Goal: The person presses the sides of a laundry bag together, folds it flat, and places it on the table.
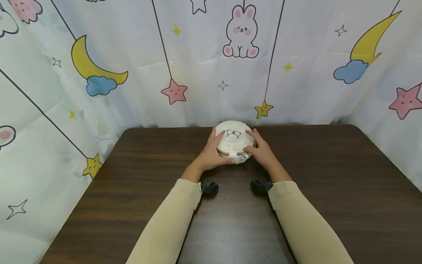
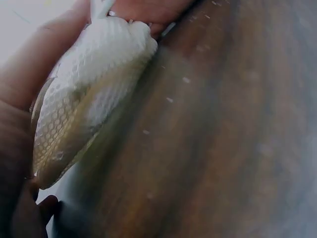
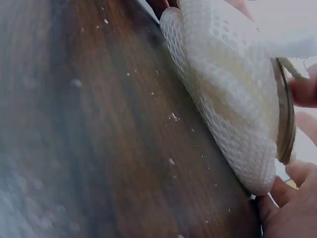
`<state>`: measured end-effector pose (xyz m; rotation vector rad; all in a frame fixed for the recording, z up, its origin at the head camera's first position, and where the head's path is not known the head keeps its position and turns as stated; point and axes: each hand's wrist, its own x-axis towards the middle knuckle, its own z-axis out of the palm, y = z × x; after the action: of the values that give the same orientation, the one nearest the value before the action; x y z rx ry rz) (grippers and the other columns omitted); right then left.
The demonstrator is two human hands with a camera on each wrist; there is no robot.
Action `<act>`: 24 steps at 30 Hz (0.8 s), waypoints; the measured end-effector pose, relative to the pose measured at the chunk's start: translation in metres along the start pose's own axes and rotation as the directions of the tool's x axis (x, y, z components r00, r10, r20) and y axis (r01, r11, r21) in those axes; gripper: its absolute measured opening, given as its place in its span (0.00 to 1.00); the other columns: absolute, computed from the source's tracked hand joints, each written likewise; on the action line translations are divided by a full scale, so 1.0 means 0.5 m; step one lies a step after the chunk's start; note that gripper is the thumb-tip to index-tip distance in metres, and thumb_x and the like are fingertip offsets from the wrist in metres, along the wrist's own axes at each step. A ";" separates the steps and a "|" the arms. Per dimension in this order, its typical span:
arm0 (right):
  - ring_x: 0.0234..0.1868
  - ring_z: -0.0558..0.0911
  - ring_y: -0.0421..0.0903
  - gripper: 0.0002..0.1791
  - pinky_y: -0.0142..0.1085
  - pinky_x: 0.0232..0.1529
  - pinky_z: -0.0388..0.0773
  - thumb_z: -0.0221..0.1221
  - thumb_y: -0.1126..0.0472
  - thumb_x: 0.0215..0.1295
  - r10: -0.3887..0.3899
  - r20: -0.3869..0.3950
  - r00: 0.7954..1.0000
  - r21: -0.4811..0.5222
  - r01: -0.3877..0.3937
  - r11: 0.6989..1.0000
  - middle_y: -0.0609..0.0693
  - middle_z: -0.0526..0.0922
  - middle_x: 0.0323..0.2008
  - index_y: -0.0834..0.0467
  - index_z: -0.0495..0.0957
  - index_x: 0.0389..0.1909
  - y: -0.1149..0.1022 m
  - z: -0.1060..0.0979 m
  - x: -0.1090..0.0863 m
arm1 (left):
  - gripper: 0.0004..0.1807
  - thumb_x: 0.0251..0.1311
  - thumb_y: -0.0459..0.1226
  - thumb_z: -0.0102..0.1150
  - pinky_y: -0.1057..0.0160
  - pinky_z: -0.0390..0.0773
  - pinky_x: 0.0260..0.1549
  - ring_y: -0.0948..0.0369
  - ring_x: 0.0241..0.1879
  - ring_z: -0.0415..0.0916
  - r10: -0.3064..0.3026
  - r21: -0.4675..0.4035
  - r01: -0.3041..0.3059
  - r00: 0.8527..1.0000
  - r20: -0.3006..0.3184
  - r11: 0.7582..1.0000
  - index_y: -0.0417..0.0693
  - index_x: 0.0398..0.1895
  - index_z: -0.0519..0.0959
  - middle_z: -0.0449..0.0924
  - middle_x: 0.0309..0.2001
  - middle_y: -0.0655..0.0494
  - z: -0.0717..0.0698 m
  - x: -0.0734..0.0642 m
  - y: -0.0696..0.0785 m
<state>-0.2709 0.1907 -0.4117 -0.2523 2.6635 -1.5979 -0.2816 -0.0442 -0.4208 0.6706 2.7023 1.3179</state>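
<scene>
A round white mesh laundry bag sits at the far middle of the table, a small dark outline printed on its top. My left hand grips its left side, fingers spread over the edge and thumb along the front. On the opposite side my right hand holds it, with fingertips on the top and thumb near the front rim. The left wrist view shows the bag's honeycomb mesh close up, with something tan showing through. A beige zipper band runs round the bag's edge in the right wrist view.
The dark wooden table ends just behind the bag, at a white curtain printed with moons, stars and a rabbit. Black devices are worn at both wrists, by the cuffs of the cream sleeves.
</scene>
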 end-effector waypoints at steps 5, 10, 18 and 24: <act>0.79 0.48 0.54 0.37 0.55 0.74 0.52 0.58 0.55 0.65 0.021 -0.005 1.000 0.003 -0.021 1.000 0.50 0.45 0.79 0.45 0.60 0.75 0.003 0.004 -0.001 | 0.65 0.40 0.61 0.76 0.41 0.57 0.70 0.53 0.79 0.31 -0.007 0.064 0.009 0.999 -0.032 0.998 0.70 0.79 0.44 0.23 0.80 0.56 0.004 -0.003 -0.005; 0.74 0.59 0.55 0.35 0.54 0.69 0.62 0.60 0.50 0.67 0.025 -0.024 0.999 0.018 -0.025 1.000 0.50 0.52 0.78 0.46 0.62 0.74 0.002 0.000 -0.003 | 0.61 0.46 0.52 0.76 0.44 0.60 0.69 0.50 0.78 0.40 -0.019 -0.033 0.015 0.994 -0.106 0.999 0.64 0.79 0.45 0.27 0.80 0.51 0.003 0.002 -0.008; 0.78 0.48 0.56 0.46 0.56 0.72 0.56 0.66 0.46 0.61 -0.014 0.060 0.998 0.028 0.012 1.000 0.49 0.39 0.80 0.41 0.53 0.77 0.002 -0.003 -0.007 | 0.57 0.49 0.49 0.75 0.45 0.61 0.68 0.48 0.75 0.52 -0.064 -0.069 0.051 0.979 -0.196 0.996 0.53 0.79 0.50 0.46 0.78 0.46 -0.002 0.005 -0.012; 0.78 0.46 0.57 0.55 0.61 0.70 0.55 0.71 0.47 0.55 -0.065 0.069 0.995 -0.057 0.069 0.996 0.50 0.37 0.80 0.41 0.48 0.78 0.004 0.004 -0.003 | 0.51 0.50 0.50 0.74 0.49 0.66 0.66 0.51 0.70 0.62 -0.054 -0.023 0.050 0.960 -0.274 0.999 0.50 0.75 0.57 0.59 0.73 0.50 -0.005 0.006 -0.006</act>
<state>-0.2695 0.1899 -0.4143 -0.3946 2.6818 -1.5001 -0.2862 -0.0464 -0.4212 0.4397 2.8941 1.5210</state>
